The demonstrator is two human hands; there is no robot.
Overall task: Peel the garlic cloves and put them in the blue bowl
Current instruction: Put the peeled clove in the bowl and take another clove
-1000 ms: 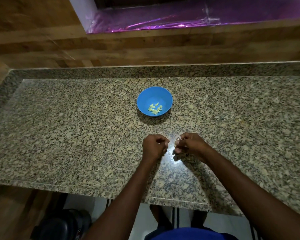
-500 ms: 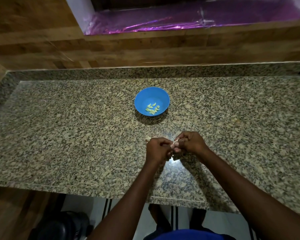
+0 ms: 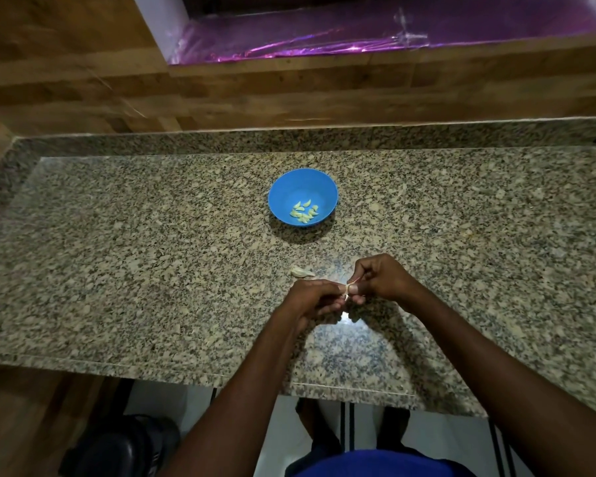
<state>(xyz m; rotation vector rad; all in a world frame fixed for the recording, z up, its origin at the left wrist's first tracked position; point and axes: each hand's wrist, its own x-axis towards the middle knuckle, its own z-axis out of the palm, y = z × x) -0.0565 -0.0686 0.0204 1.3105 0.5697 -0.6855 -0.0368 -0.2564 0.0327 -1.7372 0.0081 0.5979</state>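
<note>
Both hands, left [image 3: 312, 299] and right [image 3: 381, 282], pinching one garlic clove [image 3: 347, 290] (mid-peel); risks slipping from grip onto table [image 3: 152, 270], missing blue bowl [image 3: 284, 187].

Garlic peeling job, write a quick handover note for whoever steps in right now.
Left hand and right hand both pinch one garlic clove between them over the granite counter, its skin partly pulled.
Blue bowl sits beyond the hands and holds several peeled cloves.
A pale garlic piece lies on the counter left of the hands; peel or clove, cannot tell.
Left: finish this clove, drop it in the bowl.
</note>
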